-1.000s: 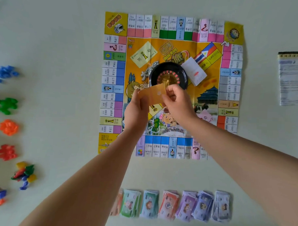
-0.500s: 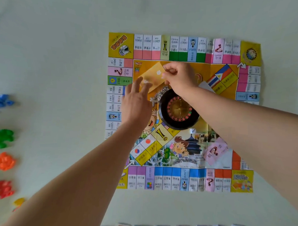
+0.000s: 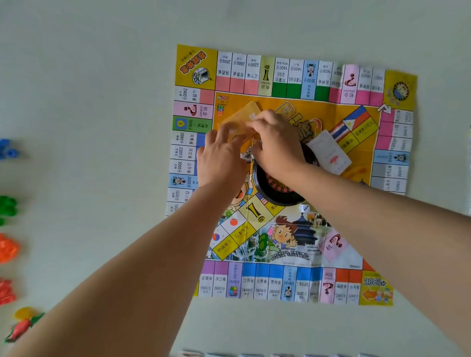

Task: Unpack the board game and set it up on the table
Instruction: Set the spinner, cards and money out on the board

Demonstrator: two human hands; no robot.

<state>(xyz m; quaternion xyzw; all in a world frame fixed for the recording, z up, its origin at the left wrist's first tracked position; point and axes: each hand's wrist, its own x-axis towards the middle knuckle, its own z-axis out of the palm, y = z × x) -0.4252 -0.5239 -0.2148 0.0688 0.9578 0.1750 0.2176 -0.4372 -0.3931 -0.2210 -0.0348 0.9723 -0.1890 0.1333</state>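
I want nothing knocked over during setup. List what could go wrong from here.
The right hand and left hand are on the yellow cards; the right forearm crosses over the wheel, so pulling back could nudge it or the white cards at its edge. The die beside the wheel may get swept off. The creased paper board could slide under the hands.

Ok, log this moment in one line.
step: card placement | left grip touches yellow-orange card stack | right grip pinches its edge | where: over colourful paper game board, up-left of black round roulette wheel
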